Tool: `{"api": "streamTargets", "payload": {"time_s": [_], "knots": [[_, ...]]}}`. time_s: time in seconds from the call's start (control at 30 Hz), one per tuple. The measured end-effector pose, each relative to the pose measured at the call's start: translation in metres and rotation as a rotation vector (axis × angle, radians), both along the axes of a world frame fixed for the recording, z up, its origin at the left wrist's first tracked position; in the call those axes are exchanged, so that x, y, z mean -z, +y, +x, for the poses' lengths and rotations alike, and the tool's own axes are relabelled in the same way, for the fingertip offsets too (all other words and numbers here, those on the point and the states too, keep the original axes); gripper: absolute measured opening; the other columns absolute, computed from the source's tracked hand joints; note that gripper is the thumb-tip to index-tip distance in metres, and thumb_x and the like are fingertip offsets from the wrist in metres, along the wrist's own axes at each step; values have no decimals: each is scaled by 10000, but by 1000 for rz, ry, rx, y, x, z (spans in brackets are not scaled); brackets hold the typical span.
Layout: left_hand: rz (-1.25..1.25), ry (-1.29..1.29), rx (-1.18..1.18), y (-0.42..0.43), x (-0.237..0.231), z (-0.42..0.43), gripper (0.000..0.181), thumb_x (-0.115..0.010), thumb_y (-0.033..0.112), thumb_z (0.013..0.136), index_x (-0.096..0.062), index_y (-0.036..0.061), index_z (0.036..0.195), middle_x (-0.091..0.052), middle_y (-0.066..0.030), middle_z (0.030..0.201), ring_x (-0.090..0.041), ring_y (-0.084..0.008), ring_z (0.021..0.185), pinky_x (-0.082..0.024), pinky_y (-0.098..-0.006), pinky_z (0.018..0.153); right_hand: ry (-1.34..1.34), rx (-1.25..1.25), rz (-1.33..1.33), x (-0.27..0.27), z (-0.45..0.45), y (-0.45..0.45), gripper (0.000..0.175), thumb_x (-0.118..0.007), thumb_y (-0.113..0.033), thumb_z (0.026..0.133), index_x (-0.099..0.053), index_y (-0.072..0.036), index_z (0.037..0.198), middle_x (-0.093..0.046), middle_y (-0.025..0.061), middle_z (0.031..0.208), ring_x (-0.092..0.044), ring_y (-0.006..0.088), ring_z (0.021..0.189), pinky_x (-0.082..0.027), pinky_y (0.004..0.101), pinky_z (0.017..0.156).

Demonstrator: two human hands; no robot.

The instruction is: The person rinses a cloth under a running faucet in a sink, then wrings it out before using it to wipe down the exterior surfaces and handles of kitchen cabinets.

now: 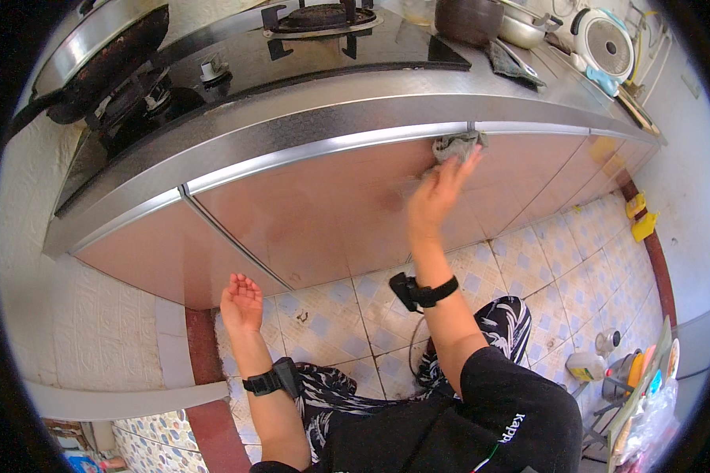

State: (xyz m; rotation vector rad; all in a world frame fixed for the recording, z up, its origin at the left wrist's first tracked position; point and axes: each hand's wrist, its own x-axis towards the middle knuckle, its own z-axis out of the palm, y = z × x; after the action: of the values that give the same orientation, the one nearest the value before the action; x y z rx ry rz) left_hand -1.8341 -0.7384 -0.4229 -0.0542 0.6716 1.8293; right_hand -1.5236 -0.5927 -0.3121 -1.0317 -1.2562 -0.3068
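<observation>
Under my right hand (pixel 435 198) a crumpled grey cloth (pixel 454 146) is pressed against the upper part of a pink cabinet door (pixel 307 207), just below its metal top strip (pixel 343 143). The fingers reach up over the cloth, and the hand looks slightly blurred. My left hand (pixel 242 301) hangs lower, palm up with fingers loosely curled and nothing in it. It is nearest the left cabinet panel (pixel 148 254). Each forearm wears a black strapped device.
Above the doors runs a steel counter edge (pixel 260 133) with a black gas stove (pixel 331 50). A wok (pixel 103 65) sits at the left and a dark pot (pixel 468 20) at the back right. Another cloth (pixel 512 65) lies on the counter. Plastic jugs (pixel 586 366) stand on the tiled floor.
</observation>
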Motion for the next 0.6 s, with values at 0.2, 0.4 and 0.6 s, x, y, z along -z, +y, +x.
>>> {"api": "streamTargets", "payload": {"time_s": [0.2,0.4,0.6], "knots": [[-44,-10,3,4,-2,6,165,-438,91,793,-526,60,928,-548,-39,868,-511,-174,785,-440,-296,741,-302,-165,-39,29,-69,-22,196,-441,22,770,-531,7,943,-274,252,1323,-192,383,1268,-165,548,989],[7,-3,19,-1,8,-1,160,-448,80,784,-539,56,914,-556,-43,873,-515,-172,790,-444,-293,750,-769,-237,-31,54,-29,-13,351,-456,-18,769,-516,-69,1112,-338,150,1322,-248,351,1254,-181,541,985],[-13,-21,-13,-4,8,-5,154,-455,81,778,-542,54,902,-558,-43,869,-516,-174,787,-446,-295,745,-246,-30,-110,21,3,-8,285,-416,61,745,-468,64,1025,-195,279,1337,-196,426,1237,-188,494,992]]}}
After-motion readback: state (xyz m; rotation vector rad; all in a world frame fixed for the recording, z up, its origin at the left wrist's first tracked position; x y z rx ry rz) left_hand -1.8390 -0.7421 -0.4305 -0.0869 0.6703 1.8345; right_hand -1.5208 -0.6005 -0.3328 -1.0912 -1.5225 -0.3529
